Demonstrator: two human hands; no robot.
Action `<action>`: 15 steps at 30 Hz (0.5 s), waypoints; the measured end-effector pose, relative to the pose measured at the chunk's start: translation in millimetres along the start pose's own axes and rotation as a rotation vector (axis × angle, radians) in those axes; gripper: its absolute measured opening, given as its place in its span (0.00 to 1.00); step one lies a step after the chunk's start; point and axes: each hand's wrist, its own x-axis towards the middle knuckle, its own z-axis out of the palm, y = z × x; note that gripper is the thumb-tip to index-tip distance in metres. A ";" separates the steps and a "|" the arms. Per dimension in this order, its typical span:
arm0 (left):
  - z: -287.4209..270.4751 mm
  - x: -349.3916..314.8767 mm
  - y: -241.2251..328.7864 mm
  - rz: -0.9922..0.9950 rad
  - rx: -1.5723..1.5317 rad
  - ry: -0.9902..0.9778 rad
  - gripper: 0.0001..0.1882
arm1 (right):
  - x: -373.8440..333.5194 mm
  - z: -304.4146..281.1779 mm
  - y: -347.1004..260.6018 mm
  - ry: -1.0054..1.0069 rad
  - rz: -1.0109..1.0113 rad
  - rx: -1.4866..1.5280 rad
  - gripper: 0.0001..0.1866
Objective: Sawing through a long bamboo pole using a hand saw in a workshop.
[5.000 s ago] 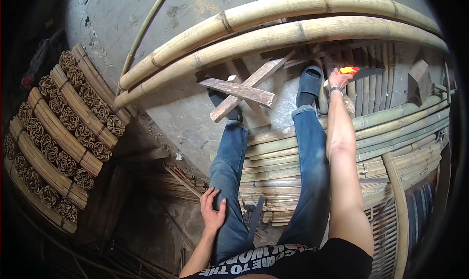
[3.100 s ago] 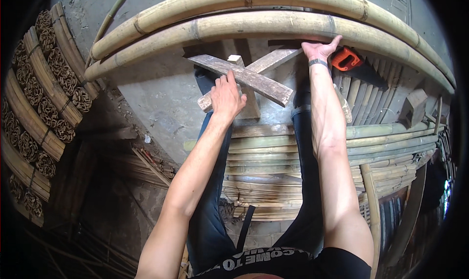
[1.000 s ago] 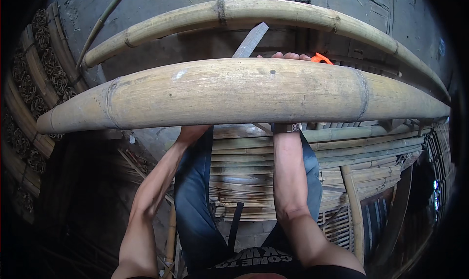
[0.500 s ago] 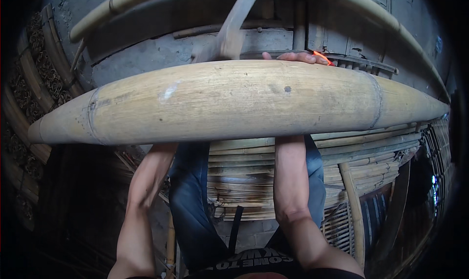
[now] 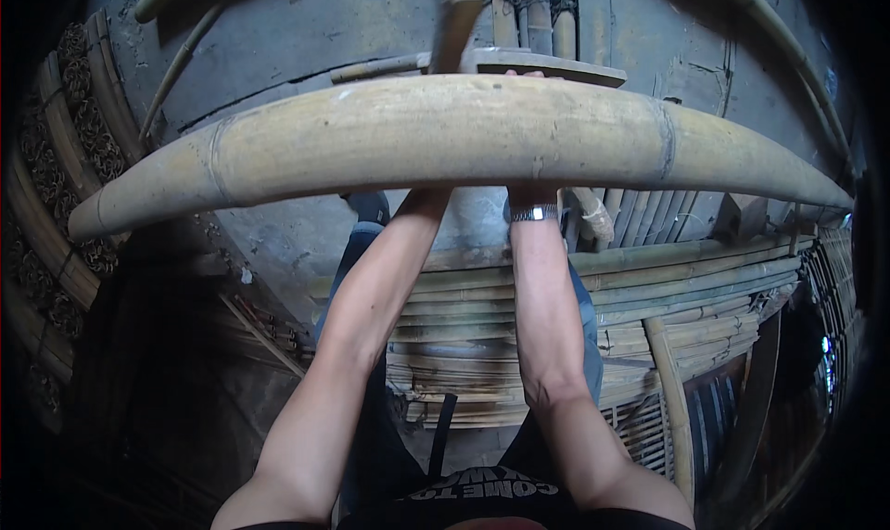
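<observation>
A thick pale bamboo pole [image 5: 436, 136] with dark node rings crosses the view from left to right, close to me. Both forearms pass beneath it. My left forearm [image 5: 362, 298] slants inward, and the pole hides the left hand completely. A metal-banded watch [image 5: 535, 213] is on my right wrist. Only the fingertips of my right hand [image 5: 527, 74] show past the pole's far side, so its grip is hidden. Beyond the pole stands a wooden bar [image 5: 456, 31], smeared by motion; what holds it is out of sight. Behind the fingertips lies a flat wooden strip [image 5: 556, 64].
Several bamboo poles [image 5: 649, 263] are stacked crosswise below, beside split lengths [image 5: 454, 377]. At the left, bamboo racks hold bundles of curled brown strips [image 5: 88, 113]. Long poles [image 5: 756, 11] lean across the grey surface [image 5: 324, 29] at the far side. An upright bamboo post [image 5: 669, 382] stands right.
The pole appears farther up and narrower. My forearms reach farther forward, the left one inward. The wooden bar has shifted upward in the view. The orange item beside my right fingers is no longer visible.
</observation>
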 end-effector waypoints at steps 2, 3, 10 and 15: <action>9.3 -1.9 -16.7 0.073 -0.019 -0.028 0.49 | -25.2 24.1 -9.1 -0.168 0.154 0.104 0.30; 9.9 -4.0 -23.8 0.098 -0.016 -0.037 0.49 | -31.6 36.3 -13.2 -0.248 0.234 0.160 0.34; 13.3 -11.4 -38.0 0.208 -0.047 -0.072 0.48 | 30.0 0.1 -9.8 -0.060 0.854 1.225 0.31; -24.2 -22.5 -41.4 -0.058 -0.307 -0.096 0.36 | 93.9 -61.7 -4.8 0.178 1.696 2.600 0.37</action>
